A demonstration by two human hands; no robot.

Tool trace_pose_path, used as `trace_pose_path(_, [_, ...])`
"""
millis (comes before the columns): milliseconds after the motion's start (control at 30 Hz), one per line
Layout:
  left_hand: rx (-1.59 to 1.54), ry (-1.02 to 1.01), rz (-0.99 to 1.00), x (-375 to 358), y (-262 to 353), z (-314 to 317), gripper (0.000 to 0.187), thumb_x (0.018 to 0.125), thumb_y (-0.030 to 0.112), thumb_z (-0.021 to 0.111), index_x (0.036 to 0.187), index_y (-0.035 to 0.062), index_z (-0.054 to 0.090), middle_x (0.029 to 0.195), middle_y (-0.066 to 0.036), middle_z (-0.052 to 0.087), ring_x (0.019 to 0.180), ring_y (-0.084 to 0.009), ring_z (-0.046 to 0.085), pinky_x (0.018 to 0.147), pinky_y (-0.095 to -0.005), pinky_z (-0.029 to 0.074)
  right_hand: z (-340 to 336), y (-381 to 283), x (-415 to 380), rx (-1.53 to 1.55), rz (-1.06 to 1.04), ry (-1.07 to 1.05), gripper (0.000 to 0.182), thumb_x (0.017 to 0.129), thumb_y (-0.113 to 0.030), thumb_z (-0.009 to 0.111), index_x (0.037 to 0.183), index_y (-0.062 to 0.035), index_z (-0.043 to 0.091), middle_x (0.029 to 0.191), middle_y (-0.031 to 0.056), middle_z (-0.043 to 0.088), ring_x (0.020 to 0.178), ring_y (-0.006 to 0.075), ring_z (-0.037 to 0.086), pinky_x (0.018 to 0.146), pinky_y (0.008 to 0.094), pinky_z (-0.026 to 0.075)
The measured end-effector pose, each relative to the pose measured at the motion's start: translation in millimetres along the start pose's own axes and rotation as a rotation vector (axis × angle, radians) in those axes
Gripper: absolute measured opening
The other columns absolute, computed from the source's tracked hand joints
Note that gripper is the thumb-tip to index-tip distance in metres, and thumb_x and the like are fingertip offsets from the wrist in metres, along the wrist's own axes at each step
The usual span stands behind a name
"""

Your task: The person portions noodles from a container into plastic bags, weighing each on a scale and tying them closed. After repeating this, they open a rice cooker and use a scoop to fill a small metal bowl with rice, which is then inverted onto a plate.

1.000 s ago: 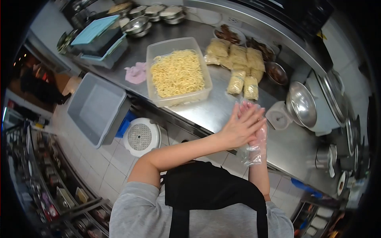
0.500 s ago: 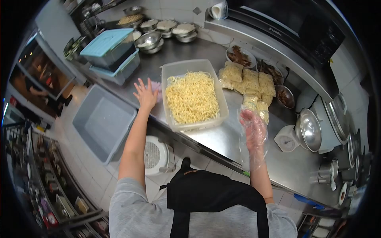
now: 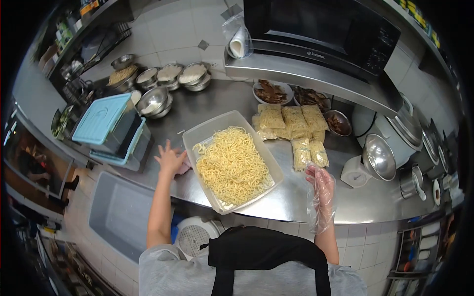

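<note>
A translucent rectangular tub full of loose yellow noodles sits turned at an angle on the steel counter. My left hand is bare, its fingers spread, just left of the tub beside a pink cloth. To the tub's right, my right hand wears a loose clear plastic glove, with the fingers slightly curled and apart and nothing seen in them. Its fingertips are close to the lower packs of bagged noodles, which lie in a pile.
Blue-lidded boxes and metal bowls stand at the back left. Bowls of brown food are behind the packs. A scale and steel bowl stand right. A grey bin is below left; a person is beyond.
The camera view has tilted up and shifted, showing more of the wall and microwave. The tub now appears more rotated. My left hand remains spread and my right hand remains near the packs.
</note>
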State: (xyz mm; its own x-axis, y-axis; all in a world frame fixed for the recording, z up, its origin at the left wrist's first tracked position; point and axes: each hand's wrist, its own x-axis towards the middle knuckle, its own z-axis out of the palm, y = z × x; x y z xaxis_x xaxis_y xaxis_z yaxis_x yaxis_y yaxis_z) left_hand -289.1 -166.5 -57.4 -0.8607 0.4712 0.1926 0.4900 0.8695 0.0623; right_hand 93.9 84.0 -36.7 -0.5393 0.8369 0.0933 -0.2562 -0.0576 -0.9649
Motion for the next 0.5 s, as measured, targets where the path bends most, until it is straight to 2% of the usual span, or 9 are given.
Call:
trace_pose_path(67, [-0.186,0.223,0.054,34.3,5.8,-38.0,0.044,0.078,0.024,0.062,0.118,0.0095,0.054,0.143,-0.010,0.026,0.130,-0.0297,0.027,0.091,-0.0664,0.023,-1.8,-6.2,-1.7,-0.058,-0.012,0.032,0.031,0.088,-0.023,0.054,0.106,0.0025,0.056,0.102,0.0115,0.060,0.093,0.0196,0.059,0.078,0.0302,0.048])
trace_pose_path(133, [-0.410,0.641,0.379,62.8,50.7,-108.7,0.049,0.075,0.017,0.064,0.122,0.0112,0.049,0.137,-0.008,0.037,0.125,-0.0289,0.034,0.094,-0.0617,0.024,3.2,-15.9,0.0,-0.109,-0.061,0.011,0.029,0.088,-0.022,0.054,0.105,0.0024,0.057,0.102,0.0111,0.060,0.093,0.0190,0.059,0.078,0.0300,0.048])
trace_pose_path(167, [-0.414,0.808,0.571,70.6,80.8,-147.4,0.042,0.076,0.014,0.061,0.118,0.0109,0.052,0.127,-0.008,0.048,0.116,-0.0278,0.044,0.095,-0.0522,0.030,6.8,-20.6,0.8,-0.161,-0.103,-0.021,0.028,0.088,-0.020,0.053,0.105,0.0023,0.057,0.102,0.0107,0.061,0.093,0.0184,0.059,0.078,0.0298,0.047])
trace_pose_path(200, [-0.468,0.837,0.775,83.2,108.9,-177.7,0.037,0.077,0.011,0.059,0.114,0.0104,0.055,0.112,-0.008,0.057,0.104,-0.0267,0.051,0.092,-0.0420,0.036,11.7,-24.5,0.7,-0.166,-0.107,-0.009,0.028,0.088,-0.020,0.053,0.105,0.0023,0.057,0.102,0.0107,0.061,0.093,0.0184,0.059,0.078,0.0298,0.047])
trace_pose_path(233, [-0.477,0.829,0.904,88.6,139.3,-199.2,0.028,0.078,0.010,0.057,0.106,0.0082,0.058,0.102,-0.009,0.060,0.097,-0.0263,0.054,0.088,-0.0372,0.038,18.3,-28.4,0.8,-0.171,-0.112,-0.028,0.025,0.088,-0.018,0.053,0.105,0.0007,0.058,0.102,0.0094,0.061,0.093,0.0170,0.058,0.080,0.0292,0.046])
trace_pose_path(333, [-0.283,0.803,1.048,137.3,202.8,-214.6,0.020,0.078,0.009,0.055,0.097,0.0055,0.059,0.097,-0.010,0.060,0.095,-0.0255,0.056,0.086,-0.0378,0.041,29.3,-36.2,-3.1,-0.216,-0.174,-0.045,0.020,0.088,-0.013,0.052,0.104,-0.0022,0.059,0.102,0.0063,0.061,0.095,0.0144,0.056,0.083,0.0277,0.045])
trace_pose_path(400, [0.254,0.800,0.817,167.1,225.6,-210.5,0.015,0.076,0.008,0.053,0.090,0.0042,0.059,0.096,-0.011,0.060,0.092,-0.0249,0.058,0.081,-0.0375,0.044,27.4,-37.5,-9.7,-0.214,-0.226,-0.081,0.019,0.086,-0.013,0.055,0.100,-0.0004,0.061,0.102,0.0087,0.061,0.094,0.0162,0.057,0.080,0.0292,0.046])
trace_pose_path(433, [0.250,0.655,0.777,173.3,229.5,-211.8,0.021,0.075,0.005,0.053,0.095,0.0031,0.057,0.099,-0.012,0.059,0.093,-0.0256,0.058,0.080,-0.0394,0.046,22.4,-40.5,-13.3,-0.278,-0.255,-0.089,0.019,0.086,-0.012,0.055,0.100,-0.0010,0.061,0.101,0.0086,0.061,0.095,0.0164,0.057,0.081,0.0297,0.045])
trace_pose_path(500, [0.039,0.420,0.859,209.6,219.9,-196.7,0.053,0.075,-0.004,0.046,0.127,0.0028,0.037,0.119,-0.018,0.052,0.108,-0.0334,0.051,0.087,-0.0439,0.043,5.7,-38.9,-22.2,-0.394,-0.303,-0.065,0.018,0.086,-0.011,0.055,0.100,-0.0015,0.061,0.101,0.0089,0.061,0.095,0.0173,0.056,0.083,0.0306,0.045])
